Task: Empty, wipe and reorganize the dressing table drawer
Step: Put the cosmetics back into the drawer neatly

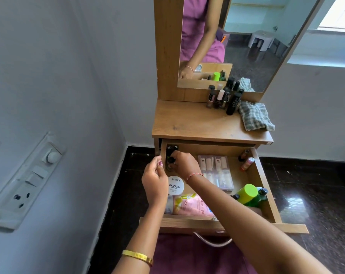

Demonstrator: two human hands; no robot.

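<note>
Right hand (pixel 184 164) pinches black-capped bottle (pixel 171 161) in drawer (pixel 263 186), back-left corner.

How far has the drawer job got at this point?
Early. Done: several bottles already stand on the tabletop beside the cloth. In hand: the right hand grips a small bottle at the drawer's back left; the left hand hovers beside it. Left: round tin, pink packet, clear pouch, green bottle, then wiping and reorganizing.
</note>
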